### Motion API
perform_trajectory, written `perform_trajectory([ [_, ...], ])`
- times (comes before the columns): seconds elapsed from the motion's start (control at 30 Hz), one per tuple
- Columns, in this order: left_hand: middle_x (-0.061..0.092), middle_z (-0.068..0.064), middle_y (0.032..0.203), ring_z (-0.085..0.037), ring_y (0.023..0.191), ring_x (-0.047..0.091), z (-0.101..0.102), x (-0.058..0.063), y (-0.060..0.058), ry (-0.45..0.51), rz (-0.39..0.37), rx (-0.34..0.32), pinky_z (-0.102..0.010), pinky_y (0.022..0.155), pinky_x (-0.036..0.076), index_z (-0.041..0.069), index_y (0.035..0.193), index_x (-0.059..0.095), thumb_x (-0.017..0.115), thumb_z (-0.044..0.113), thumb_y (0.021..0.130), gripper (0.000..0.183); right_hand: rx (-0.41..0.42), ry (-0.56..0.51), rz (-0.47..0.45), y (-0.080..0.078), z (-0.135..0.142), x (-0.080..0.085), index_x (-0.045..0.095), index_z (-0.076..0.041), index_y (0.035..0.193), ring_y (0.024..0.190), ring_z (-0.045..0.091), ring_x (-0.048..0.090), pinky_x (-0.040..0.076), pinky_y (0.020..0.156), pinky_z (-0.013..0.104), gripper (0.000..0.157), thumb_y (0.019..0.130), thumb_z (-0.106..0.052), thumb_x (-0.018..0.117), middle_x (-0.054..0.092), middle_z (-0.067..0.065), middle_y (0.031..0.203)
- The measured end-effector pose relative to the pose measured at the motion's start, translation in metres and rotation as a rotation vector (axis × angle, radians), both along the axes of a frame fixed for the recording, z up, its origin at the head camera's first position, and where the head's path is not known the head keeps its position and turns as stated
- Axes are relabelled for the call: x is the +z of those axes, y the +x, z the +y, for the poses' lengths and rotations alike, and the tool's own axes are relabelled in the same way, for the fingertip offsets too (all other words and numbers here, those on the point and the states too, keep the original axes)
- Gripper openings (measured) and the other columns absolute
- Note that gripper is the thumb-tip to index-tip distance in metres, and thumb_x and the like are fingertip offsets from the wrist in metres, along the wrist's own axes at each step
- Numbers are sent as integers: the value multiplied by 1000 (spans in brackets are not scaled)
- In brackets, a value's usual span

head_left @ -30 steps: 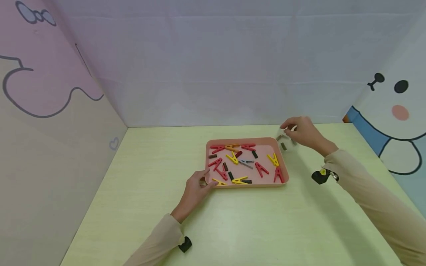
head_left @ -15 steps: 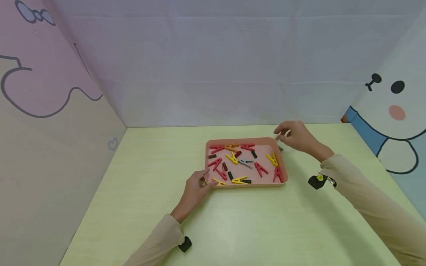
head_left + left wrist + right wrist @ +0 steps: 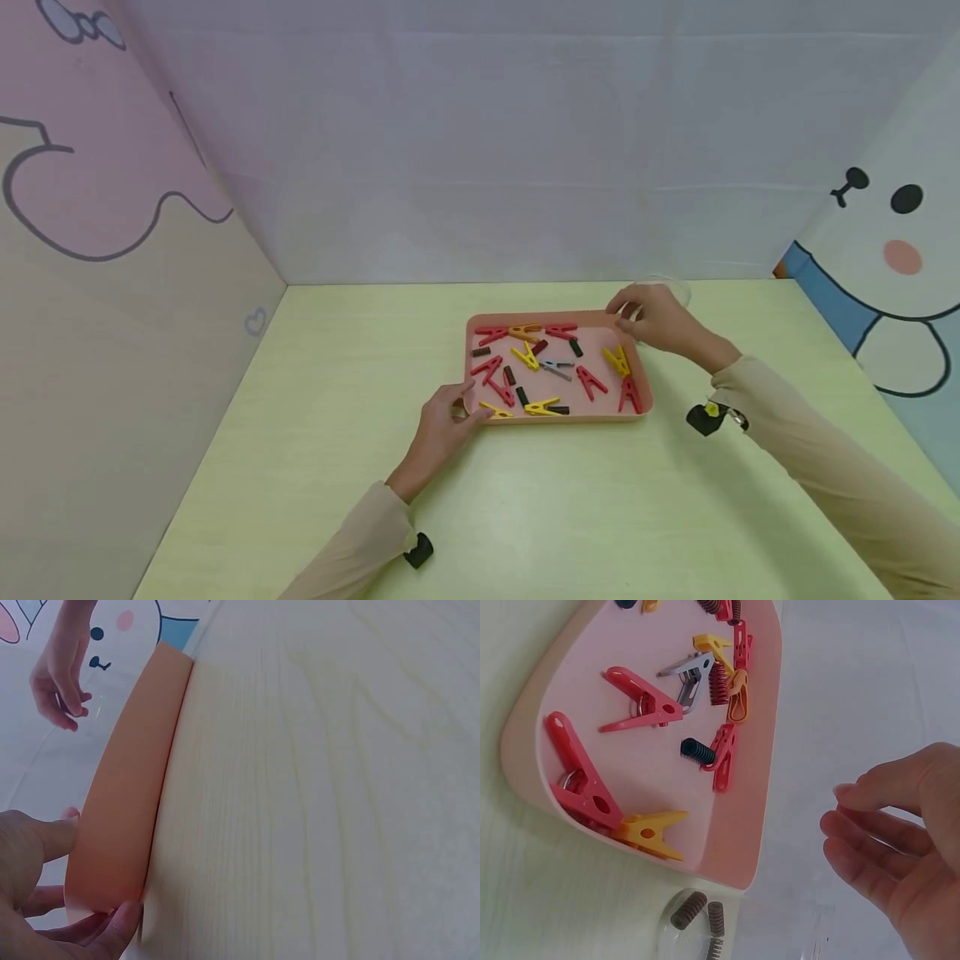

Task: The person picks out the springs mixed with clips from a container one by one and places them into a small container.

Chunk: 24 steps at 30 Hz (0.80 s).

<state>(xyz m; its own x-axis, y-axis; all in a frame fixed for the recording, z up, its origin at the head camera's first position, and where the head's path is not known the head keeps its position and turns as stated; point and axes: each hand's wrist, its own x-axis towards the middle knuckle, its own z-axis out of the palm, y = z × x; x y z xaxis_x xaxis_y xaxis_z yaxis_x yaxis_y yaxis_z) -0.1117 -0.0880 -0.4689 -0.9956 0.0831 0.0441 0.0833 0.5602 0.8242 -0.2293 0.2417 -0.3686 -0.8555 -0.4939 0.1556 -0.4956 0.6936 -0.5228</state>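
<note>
A pink tray [image 3: 556, 421] holds plastic clips and small coil springs. My left hand [image 3: 442, 425] grips its front left corner; in the left wrist view, thumb and fingers of that hand [image 3: 37, 877] lie on both sides of the tray's corner [image 3: 124, 795]. Over the back right corner hovers my right hand [image 3: 652, 315]. Its fingers are loosely bent in the right wrist view, where no object shows between the fingertips [image 3: 840, 825]. Beside the tray stands a clear round container [image 3: 671, 941] with several springs [image 3: 688, 910], mostly hidden by my hand in the head view.
Among the tray's contents are a red clip [image 3: 591, 382], a yellow clip [image 3: 617, 361], a grey clip [image 3: 556, 368] and a dark green spring [image 3: 575, 347]. A pale wood table [image 3: 525, 508] lies below, with a white wall [image 3: 480, 167] behind it.
My right hand has moved left and slightly toward me, from the clear container to the tray's back right corner. The left hand has stayed on the tray.
</note>
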Motion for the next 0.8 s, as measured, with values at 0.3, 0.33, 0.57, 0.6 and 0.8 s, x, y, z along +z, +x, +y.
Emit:
perform_trajectory([
  [0.3,56,-7,118,-17,97,53,1,-1,1,-5,-5,7,-24,74,51,5,133,53,73,32,83,60,15,13,-31,-3,-10,-9,68,4,97,77,24,61,54,66,36,17,81,6,64,67,14,92],
  [0.33,56,-8,118,-17,97,53,0,-1,0,-4,-2,5,-24,74,51,5,133,53,73,32,83,60,14,16,-34,-3,-11,-9,68,3,97,76,24,61,54,65,36,17,81,6,65,67,13,92],
  [0.57,57,-9,117,-17,96,54,-1,-1,0,-4,22,0,-25,73,52,3,132,54,73,30,83,59,6,29,-50,-2,-16,-11,68,4,98,77,25,60,53,66,36,17,81,4,67,67,15,93],
  [0.6,57,-9,117,-16,95,54,-1,-1,0,-4,29,0,-25,73,52,3,132,54,73,30,83,59,4,31,-54,-2,-17,-12,68,4,98,78,24,59,53,67,36,17,81,3,68,67,15,93],
  [0.8,57,-9,116,-12,93,54,-1,-2,0,-2,49,-6,-23,72,51,2,131,55,73,31,82,59,-1,55,-76,0,-20,-17,69,1,98,79,23,58,53,66,34,17,81,1,69,67,15,94],
])
